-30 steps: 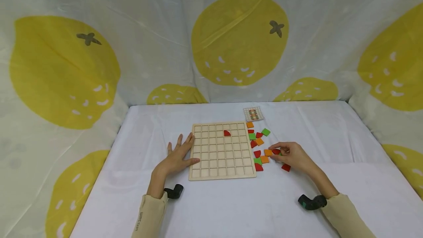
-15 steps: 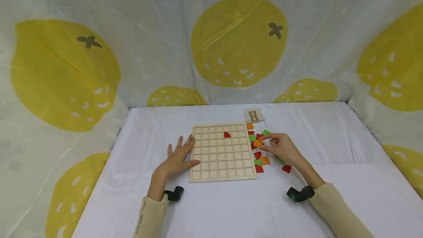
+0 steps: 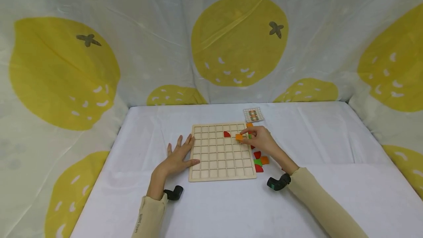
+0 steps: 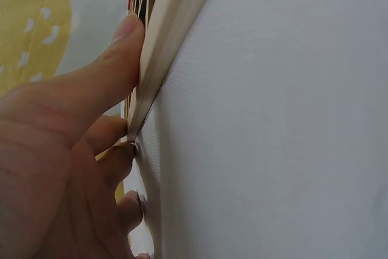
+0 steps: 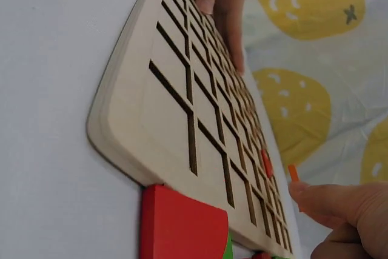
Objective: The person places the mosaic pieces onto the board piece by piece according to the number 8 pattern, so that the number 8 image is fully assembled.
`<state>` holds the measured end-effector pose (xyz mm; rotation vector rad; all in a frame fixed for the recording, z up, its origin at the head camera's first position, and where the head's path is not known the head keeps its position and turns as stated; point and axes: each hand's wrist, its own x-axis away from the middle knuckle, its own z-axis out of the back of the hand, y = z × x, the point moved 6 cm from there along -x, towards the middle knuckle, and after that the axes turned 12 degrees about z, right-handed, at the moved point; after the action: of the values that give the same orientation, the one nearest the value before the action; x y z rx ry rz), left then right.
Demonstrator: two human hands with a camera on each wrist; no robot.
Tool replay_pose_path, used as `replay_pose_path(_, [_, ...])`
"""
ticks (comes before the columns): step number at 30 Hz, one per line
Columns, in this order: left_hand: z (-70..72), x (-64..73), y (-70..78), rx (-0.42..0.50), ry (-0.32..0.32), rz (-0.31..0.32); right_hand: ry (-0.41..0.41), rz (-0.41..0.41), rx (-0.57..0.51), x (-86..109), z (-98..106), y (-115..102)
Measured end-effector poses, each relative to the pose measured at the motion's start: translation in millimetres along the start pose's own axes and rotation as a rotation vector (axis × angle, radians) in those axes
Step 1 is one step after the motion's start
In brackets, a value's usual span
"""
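A square wooden grid board (image 3: 213,157) lies flat on the white cloth. One red quarter-circle tile (image 3: 226,134) sits in a cell of its upper part. Between thumb and forefinger my right hand (image 3: 261,139) pinches an orange square tile (image 3: 239,137) over the board's upper right cells; in the right wrist view the tile (image 5: 294,173) shows edge-on. My left hand (image 3: 176,159) rests with spread fingers at the board's left edge, its thumb on the rim. In the left wrist view that thumb (image 4: 103,83) touches the board's side (image 4: 160,47).
Several loose tiles lie along the board's right side, among them a red tile (image 3: 259,168), an orange tile (image 3: 265,160) and a green tile (image 3: 257,162). My right hand hides some. A small pattern card (image 3: 253,114) lies behind the board. A lemon-print cloth (image 3: 158,39) hangs at the back.
My right hand has moved left and away from me, carrying the orange square tile from the loose tiles to over the board. The left hand has stayed put.
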<state>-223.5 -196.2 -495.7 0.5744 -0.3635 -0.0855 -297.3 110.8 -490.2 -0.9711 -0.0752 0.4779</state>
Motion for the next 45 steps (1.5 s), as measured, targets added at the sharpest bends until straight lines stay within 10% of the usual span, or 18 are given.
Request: replay_pose_path(45, [0.3,-0.6,-1.1,-0.006,0.004,0.006,-0.006,0.062,-0.008,-46.9,-48,-19])
